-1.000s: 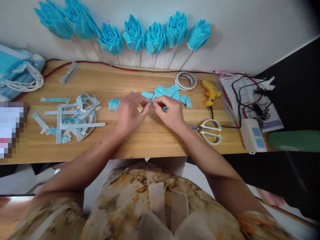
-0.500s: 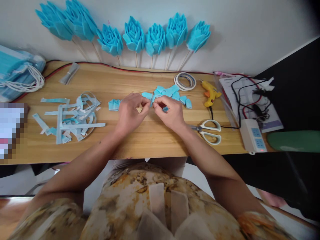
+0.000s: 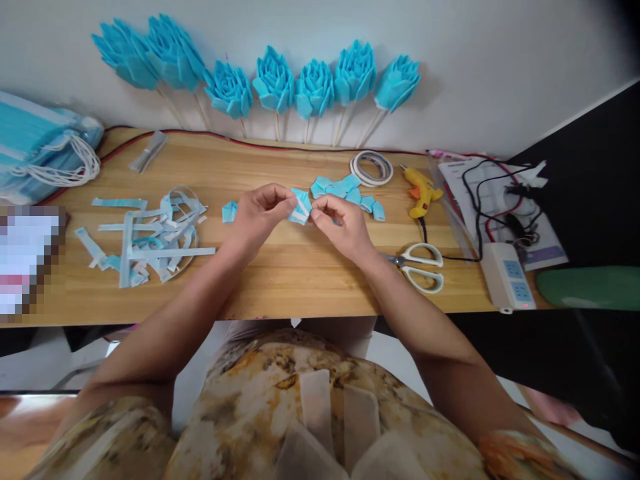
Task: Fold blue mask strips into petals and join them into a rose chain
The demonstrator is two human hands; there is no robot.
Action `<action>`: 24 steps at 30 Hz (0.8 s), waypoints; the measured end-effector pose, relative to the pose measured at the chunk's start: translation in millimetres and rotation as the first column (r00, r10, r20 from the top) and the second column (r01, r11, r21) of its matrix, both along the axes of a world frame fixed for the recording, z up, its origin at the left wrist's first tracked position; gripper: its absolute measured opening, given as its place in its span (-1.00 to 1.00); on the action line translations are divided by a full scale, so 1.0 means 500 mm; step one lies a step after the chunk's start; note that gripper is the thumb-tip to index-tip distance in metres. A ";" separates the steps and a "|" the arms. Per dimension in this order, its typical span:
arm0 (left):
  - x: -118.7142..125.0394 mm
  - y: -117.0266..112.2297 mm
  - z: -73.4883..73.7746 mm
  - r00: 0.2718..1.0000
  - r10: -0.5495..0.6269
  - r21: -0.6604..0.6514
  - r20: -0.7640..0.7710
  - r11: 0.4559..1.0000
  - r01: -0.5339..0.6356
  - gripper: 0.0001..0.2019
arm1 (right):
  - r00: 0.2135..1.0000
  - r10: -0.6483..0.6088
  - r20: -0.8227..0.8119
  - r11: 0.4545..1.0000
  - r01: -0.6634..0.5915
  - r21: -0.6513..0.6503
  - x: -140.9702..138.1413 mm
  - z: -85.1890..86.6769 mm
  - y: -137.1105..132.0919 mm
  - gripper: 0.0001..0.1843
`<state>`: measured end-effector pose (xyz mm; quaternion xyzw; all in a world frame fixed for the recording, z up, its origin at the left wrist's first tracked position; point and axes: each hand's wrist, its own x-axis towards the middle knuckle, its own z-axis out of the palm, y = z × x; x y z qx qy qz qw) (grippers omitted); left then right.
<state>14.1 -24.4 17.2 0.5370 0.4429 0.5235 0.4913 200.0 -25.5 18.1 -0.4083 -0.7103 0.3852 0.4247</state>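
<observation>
Between my two hands is a small blue folded fabric petal [image 3: 301, 207] with a white strip across its face. My left hand [image 3: 260, 217] pinches its left edge between thumb and fingertips. At its right edge, my right hand [image 3: 343, 227] pinches the lower corner. Just beyond my right hand lies a cluster of blue folded petals [image 3: 353, 190]. Another blue folded piece [image 3: 229, 212] shows beside my left hand, partly covered by it. White-handled scissors [image 3: 423, 267] rest under my right forearm side, their blades partly hidden.
Blue fabric flowers [image 3: 275, 80] on sticks lean along the wall. Cut strips [image 3: 150, 233] are heaped at left, near bagged face masks [image 3: 40, 147]. Tape rolls [image 3: 371, 168], a yellow glue gun [image 3: 421, 191] with its cord, and a power strip [image 3: 509, 277] are at right.
The petal, edge-on before, is now turned with its flat face and white strip towards me. My hands have moved slightly apart, and the whole view has shifted a little.
</observation>
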 end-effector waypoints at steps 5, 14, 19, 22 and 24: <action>0.008 -0.005 -0.001 0.999 -0.012 -0.015 0.034 1.000 0.013 -0.86 | 1.000 0.004 0.012 0.998 -0.004 -0.062 -0.001 -0.006 0.005 -0.70; 0.007 -0.002 -0.001 0.999 0.029 -0.066 0.043 0.998 -0.026 -0.86 | 0.999 -0.018 0.042 0.999 0.020 -0.045 0.005 -0.011 0.011 -0.83; 0.011 -0.007 -0.003 0.996 0.084 -0.015 0.024 0.996 -0.083 -0.90 | 0.983 -0.182 -0.012 0.966 0.181 0.183 0.000 -0.008 -0.001 -0.89; 0.016 -0.010 -0.007 0.997 0.068 0.006 0.025 0.998 -0.068 -0.91 | 0.983 -0.185 0.021 0.937 0.169 0.306 -0.005 -0.007 -0.009 -0.81; 0.018 -0.011 -0.009 0.999 0.050 0.019 0.017 0.999 -0.050 -0.89 | 0.982 -0.170 0.078 0.934 0.135 0.332 -0.008 -0.009 -0.010 -0.80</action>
